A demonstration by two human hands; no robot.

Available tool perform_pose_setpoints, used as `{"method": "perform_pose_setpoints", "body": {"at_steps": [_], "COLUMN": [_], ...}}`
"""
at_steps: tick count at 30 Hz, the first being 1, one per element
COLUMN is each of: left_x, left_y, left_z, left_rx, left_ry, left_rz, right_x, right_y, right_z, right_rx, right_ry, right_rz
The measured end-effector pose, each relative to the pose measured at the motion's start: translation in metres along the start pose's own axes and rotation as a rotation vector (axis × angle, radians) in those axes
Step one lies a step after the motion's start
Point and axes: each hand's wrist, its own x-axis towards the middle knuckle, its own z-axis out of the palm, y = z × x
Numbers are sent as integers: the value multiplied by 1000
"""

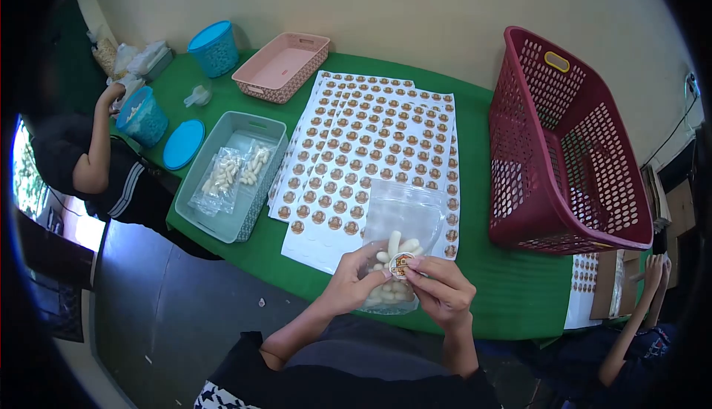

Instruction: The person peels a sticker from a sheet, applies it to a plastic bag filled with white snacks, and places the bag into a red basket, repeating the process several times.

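The bag, gripped by the left hand, is likely being labelled. The sticker, pinched by the right hand, needs pressing.

– Zip pouch?
– Clear; pieces off-white.
– Round sticker?
– White, orange-brown print.
– Sticker sheets?
– White, rows of brown-orange rounds.
– Tablecloth?
– Green.
– Laundry basket?
– Maroon, hole-patterned.

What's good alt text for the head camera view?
A person's left hand holds a clear bag of pale pieces while the right hand holds a round label at its front. On the green table lie sheets of round labels between a tray of filled bags and a maroon basket.
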Motion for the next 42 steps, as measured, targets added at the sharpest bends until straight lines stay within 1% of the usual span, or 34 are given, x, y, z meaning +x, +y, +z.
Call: {"method": "perform_pose_setpoints", "body": {"at_steps": [3, 4, 6, 7, 9, 10, 11, 13, 15, 16, 18, 19, 20, 21, 22, 23, 24, 25, 26, 27, 28, 29, 30, 31, 32, 34, 35, 37, 41, 42], "left_x": [-4, -5, -6, -7, -7, -6, -5, -2, 1, 2, 5, 6, 7, 7, 7, 7, 8, 8, 8, 9, 10, 11, 11, 11, 12, 13, 14, 16, 19, 19], "left_y": [-4, -6, -6, -5, -4, -4, -4, -5, -5, -4, -4, -4, -4, -6, -13, -23, -25, -21, -19, -18, -17, -18, -22, -23, -20, -13, -11, -9, -13, -11], "left_z": [0, -2, -1, 1, 2, 3, 4, 2, 3, 4, 5, 5, 5, 1, 0, -3, -3, -1, -2, -4, -5, -5, -6, -6, -7, -7, -8, -10, -14, -15], "left_rx": [38, 2, -28, -15, 3, 2, -1, 11, 25, 70, 118, 121, 124, 176, 177, 333, 488, 419, 418, 511, 604, 602, 438, 273, 274, 324, 323, 255, 190, 207], "left_ry": [-1, -23, -50, -38, -31, -3, 25, 27, 27, 23, 15, 7, -1, -37, -39, -8, 26, 21, 23, 48, 74, 77, 71, 63, 62, 19, 18, -79, -103, -111], "left_rz": [-19, -10, -5, 9, 28, -12, -50, -58, -62, -78, -83, -67, -51, -89, -82, 59, 200, 189, 194, 246, 299, 305, 238, 170, 173, 52, 52, -102, -128, -202], "right_x": [-6, -7, -7, -7, -6, -5, -4, -6, -14, -16, -22, -26, -24, -17, -12, -26, -29, -29, -28, -23, -22, -23, -25, -27, -29, -28, -26, -23, -17, -15], "right_y": [-4, -5, -10, -13, -17, -16, -15, -8, 9, 14, 20, 22, 24, 20, 19, 27, 26, 24, 22, 17, 16, 15, 15, 16, 18, 20, 19, 20, 22, 22], "right_z": [1, -1, -6, -7, -8, -9, -10, -10, -7, -1, 15, 15, 13, 11, 9, 9, 9, 8, 6, 6, 8, 10, 12, 13, 15, 15, 16, 17, 16, 16], "right_rx": [-8, -7, -140, -142, -142, -145, -113, -89, 89, 81, 412, 509, 506, 692, 879, 977, 975, 990, 1004, 940, 935, 904, 875, 875, 840, 801, 770, 738, 689, 658], "right_ry": [5, 11, -98, -90, -155, -148, -156, -160, -51, -45, 346, 237, 240, 165, 83, -41, -44, -98, -152, -85, -88, -35, 20, 19, 8, 0, 28, 53, 52, 34], "right_rz": [40, 46, 66, 68, 119, 114, 121, 117, 42, 31, 361, 586, 573, 671, 770, 773, 768, 808, 850, 895, 890, 885, 879, 876, 862, 850, 830, 808, 862, 881]}}
